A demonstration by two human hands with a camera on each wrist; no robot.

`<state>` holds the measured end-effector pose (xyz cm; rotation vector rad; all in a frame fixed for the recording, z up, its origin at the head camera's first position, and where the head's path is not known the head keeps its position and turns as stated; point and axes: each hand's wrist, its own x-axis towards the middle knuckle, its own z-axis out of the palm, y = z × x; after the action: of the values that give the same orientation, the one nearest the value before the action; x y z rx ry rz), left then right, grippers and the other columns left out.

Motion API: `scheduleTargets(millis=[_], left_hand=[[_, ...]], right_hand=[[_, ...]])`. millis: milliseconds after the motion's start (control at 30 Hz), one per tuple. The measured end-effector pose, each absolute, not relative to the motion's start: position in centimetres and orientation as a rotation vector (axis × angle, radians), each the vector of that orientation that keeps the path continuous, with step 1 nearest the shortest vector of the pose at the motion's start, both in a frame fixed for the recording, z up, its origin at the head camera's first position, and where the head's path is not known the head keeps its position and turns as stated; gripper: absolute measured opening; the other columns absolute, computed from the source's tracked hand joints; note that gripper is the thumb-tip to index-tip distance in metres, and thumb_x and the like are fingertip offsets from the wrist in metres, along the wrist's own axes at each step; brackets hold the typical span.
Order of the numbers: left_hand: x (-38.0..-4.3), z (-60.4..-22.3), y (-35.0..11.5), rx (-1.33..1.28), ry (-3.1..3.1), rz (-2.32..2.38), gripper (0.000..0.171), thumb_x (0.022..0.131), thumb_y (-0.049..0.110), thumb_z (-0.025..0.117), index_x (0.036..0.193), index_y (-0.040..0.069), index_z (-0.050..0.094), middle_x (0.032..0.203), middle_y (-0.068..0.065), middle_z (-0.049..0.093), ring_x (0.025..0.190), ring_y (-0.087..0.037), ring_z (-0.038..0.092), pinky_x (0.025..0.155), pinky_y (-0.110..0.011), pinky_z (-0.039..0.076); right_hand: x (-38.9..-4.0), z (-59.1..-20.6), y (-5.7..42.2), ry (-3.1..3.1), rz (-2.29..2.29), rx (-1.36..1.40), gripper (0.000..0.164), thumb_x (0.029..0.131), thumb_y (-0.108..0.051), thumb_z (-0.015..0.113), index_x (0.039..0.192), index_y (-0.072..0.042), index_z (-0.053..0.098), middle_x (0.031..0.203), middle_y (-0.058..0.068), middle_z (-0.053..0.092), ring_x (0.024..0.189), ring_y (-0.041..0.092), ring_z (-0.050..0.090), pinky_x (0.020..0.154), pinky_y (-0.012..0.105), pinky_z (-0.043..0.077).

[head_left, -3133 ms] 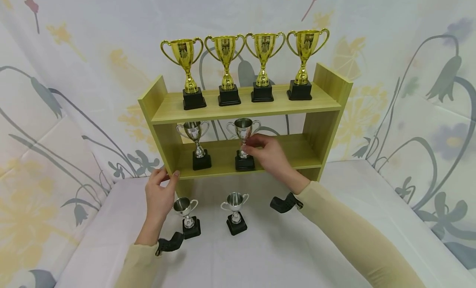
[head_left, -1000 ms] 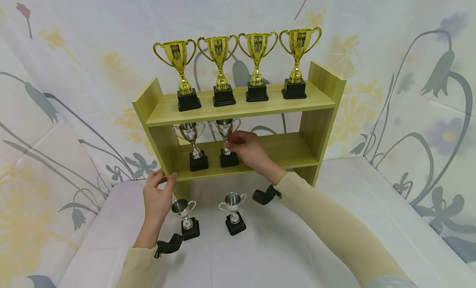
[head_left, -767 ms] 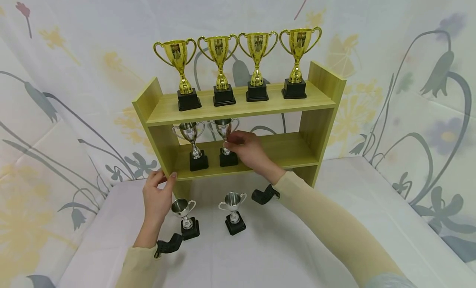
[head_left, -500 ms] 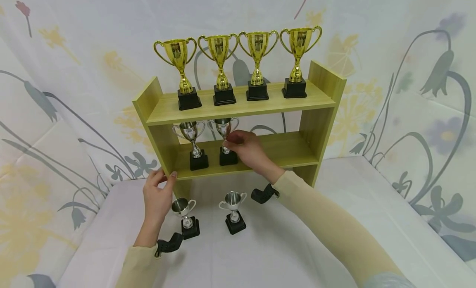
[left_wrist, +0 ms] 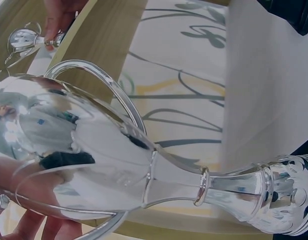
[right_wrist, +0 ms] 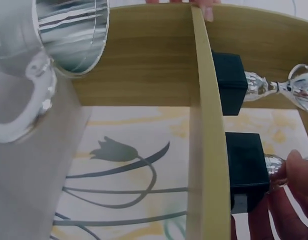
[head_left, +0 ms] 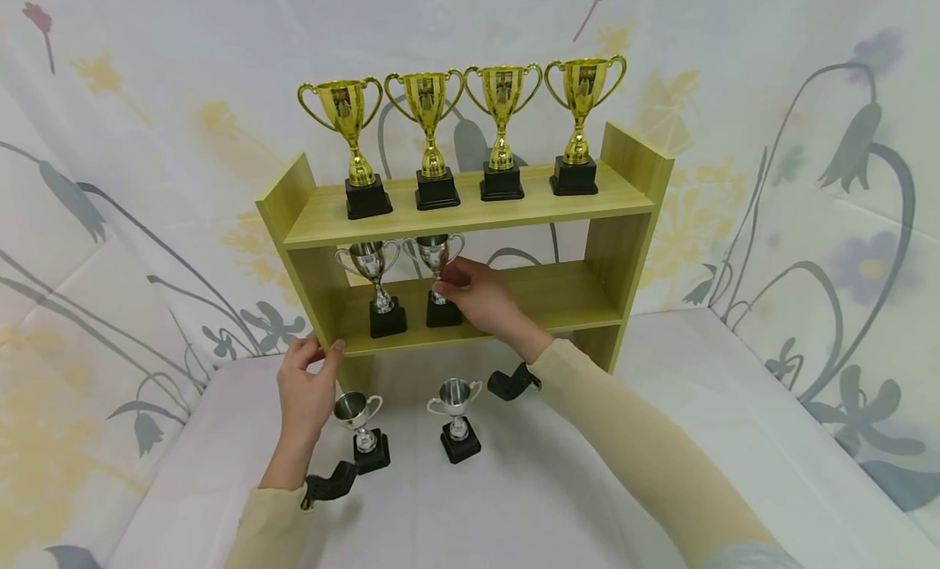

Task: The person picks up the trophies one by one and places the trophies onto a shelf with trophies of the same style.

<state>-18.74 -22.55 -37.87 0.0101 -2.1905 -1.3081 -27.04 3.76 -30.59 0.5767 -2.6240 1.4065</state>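
My right hand (head_left: 481, 298) pinches the stem of a silver trophy (head_left: 444, 312), whose black base (right_wrist: 246, 165) stands upright on the lower board of the wooden shelf (head_left: 470, 214). Just left of it, a second silver trophy (head_left: 387, 317) stands apart from it on the same board. My left hand (head_left: 304, 389) grips the lower left side panel, thumb on the front edge and other fingers mostly hidden behind. Close to that hand, a silver trophy (head_left: 370, 451) stands on the table, looming large in the left wrist view. Another silver trophy (head_left: 460, 440) stands to its right.
Several gold trophies (head_left: 436, 189) stand in a row on the top board. The lower board (head_left: 558, 300) extends to the right of my right hand. White cloth (head_left: 455, 520) covers the table, and a flower-patterned cloth (head_left: 771, 185) hangs behind.
Since the oldest frame, my right hand has brought the silver trophy leftward along the lower board, nearer the other one. During the last second it barely moves. The left hand keeps its hold.
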Motion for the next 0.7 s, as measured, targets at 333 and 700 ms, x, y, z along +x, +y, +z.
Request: scheduleTargets(millis=[333, 700], left_hand=[[-18.77, -37.77, -22.58, 0.006, -2.185, -1.315, 0.031, 0.098, 0.016, 0.062, 0.123, -0.002, 0.068, 0.109, -0.014, 0.059, 0.100, -0.027, 0.058, 0.070, -0.012, 0.043], [-18.52, -37.64, -22.47, 0.052, -2.221, -1.337, 0.033, 0.099, 0.019, 0.062, 0.125, -0.001, 0.067, 0.113, -0.013, 0.059, 0.103, -0.027, 0.058, 0.071, -0.011, 0.043]], right_hand=[[-26.80, -30.25, 3.53, -2.652, 1.368, 0.588, 0.022, 0.100, -0.029, 0.062, 0.112, -0.011, 0.067, 0.115, 0.005, 0.067, 0.112, 0.022, 0.062, 0.088, 0.039, 0.050], [-26.52, -30.52, 3.63, -2.622, 1.361, 0.611, 0.020, 0.100, -0.027, 0.062, 0.112, -0.011, 0.066, 0.116, 0.005, 0.067, 0.112, 0.022, 0.062, 0.088, 0.040, 0.050]])
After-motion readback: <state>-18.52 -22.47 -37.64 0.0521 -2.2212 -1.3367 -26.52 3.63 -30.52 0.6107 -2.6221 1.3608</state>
